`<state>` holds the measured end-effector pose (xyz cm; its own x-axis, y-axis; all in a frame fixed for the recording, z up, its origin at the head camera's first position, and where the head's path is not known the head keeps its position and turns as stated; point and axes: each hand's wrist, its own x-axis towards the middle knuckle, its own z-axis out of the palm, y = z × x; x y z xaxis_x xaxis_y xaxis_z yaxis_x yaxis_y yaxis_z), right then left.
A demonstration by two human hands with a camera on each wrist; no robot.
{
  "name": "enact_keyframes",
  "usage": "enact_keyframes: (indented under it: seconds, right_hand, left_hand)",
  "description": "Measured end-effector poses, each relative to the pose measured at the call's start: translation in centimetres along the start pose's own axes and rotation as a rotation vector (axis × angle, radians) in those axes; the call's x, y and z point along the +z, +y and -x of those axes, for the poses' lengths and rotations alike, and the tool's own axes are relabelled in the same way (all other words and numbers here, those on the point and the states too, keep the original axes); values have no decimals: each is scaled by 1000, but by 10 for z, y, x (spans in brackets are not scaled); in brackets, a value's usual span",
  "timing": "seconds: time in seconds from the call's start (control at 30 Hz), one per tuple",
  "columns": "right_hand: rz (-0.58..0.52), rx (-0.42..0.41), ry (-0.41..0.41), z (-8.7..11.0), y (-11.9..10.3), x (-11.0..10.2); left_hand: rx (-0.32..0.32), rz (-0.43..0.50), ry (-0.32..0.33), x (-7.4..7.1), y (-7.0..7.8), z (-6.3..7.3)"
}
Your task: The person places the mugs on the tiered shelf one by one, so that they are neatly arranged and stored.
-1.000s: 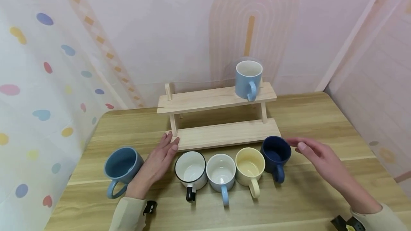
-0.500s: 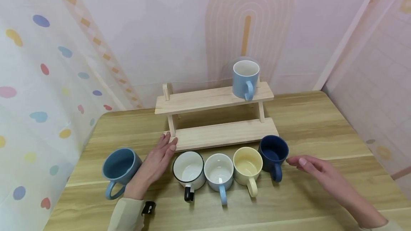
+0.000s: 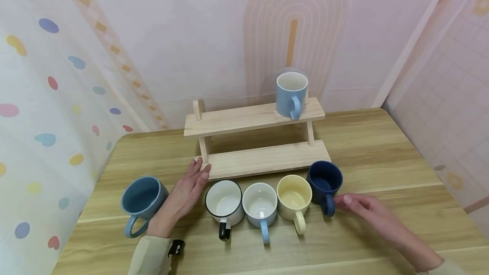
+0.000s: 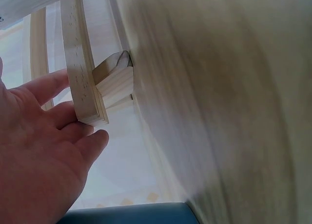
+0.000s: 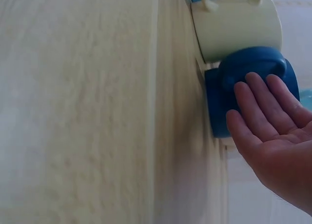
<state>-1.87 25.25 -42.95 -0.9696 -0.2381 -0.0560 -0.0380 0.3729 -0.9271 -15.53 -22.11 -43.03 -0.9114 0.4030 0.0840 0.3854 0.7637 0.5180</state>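
Observation:
My left hand (image 3: 184, 193) rests its fingers on the left end of the lower board of a two-tier wooden shelf (image 3: 263, 160). The left wrist view shows those fingers at the board's end (image 4: 80, 82), loosely bent. Near the handle of a navy mug (image 3: 325, 177) is my right hand (image 3: 372, 215), fingers extended. In the right wrist view the fingertips (image 5: 253, 82) overlap the navy mug's handle (image 5: 253, 63); whether they touch it I cannot tell. Left of the navy mug stand a yellow mug (image 3: 294, 194), a white-and-light-blue mug (image 3: 260, 203) and a black-rimmed white mug (image 3: 224, 200).
A teal mug (image 3: 143, 200) stands left of my left forearm. On the upper board's right end stands a light blue mug (image 3: 290, 99). The wooden table (image 3: 366, 139) ends against a patterned curtain (image 3: 214, 46) behind the shelf.
My right hand has moved down from beside the navy mug's rim to near its handle. The left hand stays on the lower board, and the mugs keep their places.

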Motion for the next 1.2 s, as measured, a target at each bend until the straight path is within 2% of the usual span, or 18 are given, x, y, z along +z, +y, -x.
enact_keyframes:
  seconds: [0.27, 0.5, 0.73, 0.9, 1.03, 1.2]
  right_hand:
    - [-140, -41, -90, -8, 0, 8]
    - [-205, -18, -130, -12, 0, 14]
    - [-283, -98, -182, -18, 7, 20]
    - [-334, -125, -205, -18, 7, 23]
    - [-336, -102, -182, -16, 6, 23]
    - [-250, -81, -64, -12, 6, 19]
  left_hand:
    - [7, -3, 2, 0, 0, 0]
    - [11, 2, 8, 1, -1, 1]
    - [-4, 10, -5, 1, -1, 1]
    - [-1, 5, 0, 1, -1, 1]
    - [-15, 8, -10, 1, -1, 2]
    - [-26, 14, -20, 1, -1, 1]
